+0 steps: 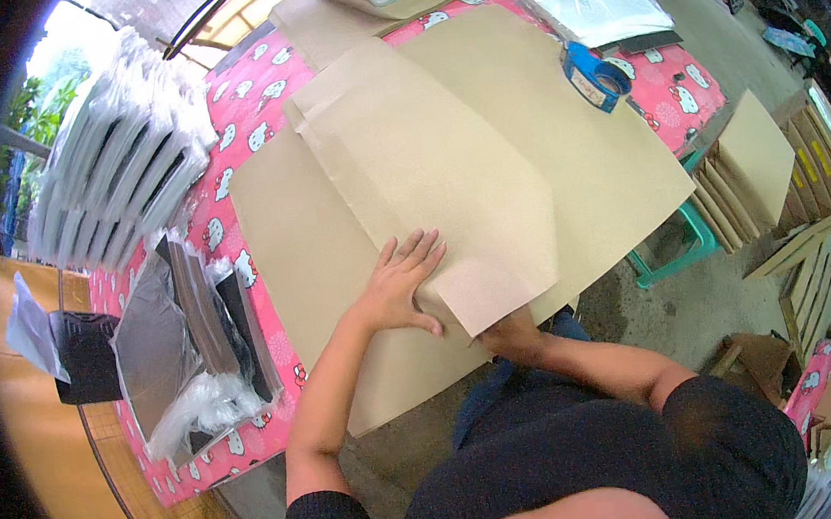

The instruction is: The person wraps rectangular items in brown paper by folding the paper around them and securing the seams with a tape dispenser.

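On the far left I see a stack of bagged items (121, 167) and loose bags (187, 359) crowding the bench (253, 96) edge; a nudge could tip them off. My left hand (400, 286) lies flat, fingers spread, pressing the brown paper (446, 158) that covers most of the bench. My right hand (512, 328) sits under the paper's near edge, so I cannot tell its fingers' state. I judge the folded sheet could slide or crease crooked if the left hand lifts. The tape dispenser (595, 74) rests near the far right corner.
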Available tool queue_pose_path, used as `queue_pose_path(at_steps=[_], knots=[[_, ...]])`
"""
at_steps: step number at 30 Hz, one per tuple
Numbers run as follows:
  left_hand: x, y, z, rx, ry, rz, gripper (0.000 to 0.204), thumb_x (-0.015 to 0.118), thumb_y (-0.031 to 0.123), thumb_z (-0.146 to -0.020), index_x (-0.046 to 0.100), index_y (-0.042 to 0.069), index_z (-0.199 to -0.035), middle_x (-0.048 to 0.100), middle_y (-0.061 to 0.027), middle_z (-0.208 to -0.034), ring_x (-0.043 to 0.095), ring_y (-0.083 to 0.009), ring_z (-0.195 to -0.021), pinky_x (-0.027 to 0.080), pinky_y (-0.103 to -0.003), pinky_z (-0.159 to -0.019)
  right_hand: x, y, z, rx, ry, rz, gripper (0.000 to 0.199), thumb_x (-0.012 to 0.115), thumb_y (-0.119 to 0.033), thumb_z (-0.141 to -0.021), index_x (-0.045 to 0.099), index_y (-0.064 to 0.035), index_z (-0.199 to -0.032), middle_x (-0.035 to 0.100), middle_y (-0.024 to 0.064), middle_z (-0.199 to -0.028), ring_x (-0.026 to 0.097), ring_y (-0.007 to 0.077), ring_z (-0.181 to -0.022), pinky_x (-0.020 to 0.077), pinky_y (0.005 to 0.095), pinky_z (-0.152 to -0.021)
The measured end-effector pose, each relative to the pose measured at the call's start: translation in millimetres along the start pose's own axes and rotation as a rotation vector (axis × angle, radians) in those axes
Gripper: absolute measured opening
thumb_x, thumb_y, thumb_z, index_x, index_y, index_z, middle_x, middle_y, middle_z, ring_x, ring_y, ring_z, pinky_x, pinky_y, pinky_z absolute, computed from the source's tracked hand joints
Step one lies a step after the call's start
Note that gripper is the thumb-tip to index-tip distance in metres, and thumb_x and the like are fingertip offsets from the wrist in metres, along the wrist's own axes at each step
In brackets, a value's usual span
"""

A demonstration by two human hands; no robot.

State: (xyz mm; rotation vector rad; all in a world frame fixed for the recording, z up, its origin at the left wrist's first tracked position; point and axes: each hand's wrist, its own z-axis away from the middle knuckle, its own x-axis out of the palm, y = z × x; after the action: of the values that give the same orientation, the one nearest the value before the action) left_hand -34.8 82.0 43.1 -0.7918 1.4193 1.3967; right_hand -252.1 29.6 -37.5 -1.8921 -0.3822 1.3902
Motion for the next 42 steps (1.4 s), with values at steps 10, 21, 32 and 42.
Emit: queue_pose_path(at_steps=[10, 21, 32, 42], knots=[[22.0, 28.9, 33.2, -0.168, 0.072, 0.079, 0.098, 0.080, 0.031, -0.049, 0.036, 0.020, -0.135, 0.025, -0.0088, -0.145, 0.021, -0.0292, -0.134, 0.013, -0.052, -0.108, -168.2, 26.6, 48.7, -0.213, -0.500, -0.180, 0.015, 0.059, -0.019, -0.079, 0.066, -0.0090, -0.087, 0.065, 0.0104, -0.086, 0.062, 0.0290, -0.079, 0.0494, 0.0391, -0.069], [72.7, 43.1, 14.3, -0.845, 0.670, 0.130, 0.106, 0.077, 0.033, -0.058, 0.017, 0.004, -0.140, 0.020, -0.0228, -0.143, 0.018, -0.0330, -0.135, 0.010, -0.059, -0.104, -165.4, 125.0, -79.6, -0.021, -0.052, 0.406, 0.083, 0.070, -0.034, -0.065, 0.032, -0.0048, -0.133, 0.034, 0.0154, -0.137, 0.034, 0.0331, -0.124, 0.0244, 0.0516, -0.099], [155.0, 172.1, -35.3, -1.066, 0.793, 0.026, 0.064, 0.051, 0.031, -0.086, 0.025, -0.001, -0.135, 0.026, -0.0243, -0.140, 0.023, -0.0340, -0.132, 0.017, -0.059, -0.101, -97.4, 66.5, 22.1, -0.084, -0.332, 0.501, 0.049, 0.051, -0.018, -0.079, 0.045, 0.0054, -0.121, 0.033, 0.0263, -0.134, 0.024, 0.0319, -0.131, 0.0215, 0.0515, -0.104], [19.3, 80.6, 15.2, -0.916, 0.964, 0.393, 0.046, 0.042, 0.033, -0.091, 0.047, 0.001, -0.125, 0.042, -0.0225, -0.131, 0.041, -0.0294, -0.122, 0.033, -0.043, -0.100, -184.8, 76.3, -64.7, 0.818, -0.143, -0.767, 0.035, 0.058, -0.033, -0.087, 0.060, 0.0000, -0.076, 0.061, 0.0076, -0.065, 0.060, 0.0167, -0.058, 0.0503, 0.0291, -0.051]])
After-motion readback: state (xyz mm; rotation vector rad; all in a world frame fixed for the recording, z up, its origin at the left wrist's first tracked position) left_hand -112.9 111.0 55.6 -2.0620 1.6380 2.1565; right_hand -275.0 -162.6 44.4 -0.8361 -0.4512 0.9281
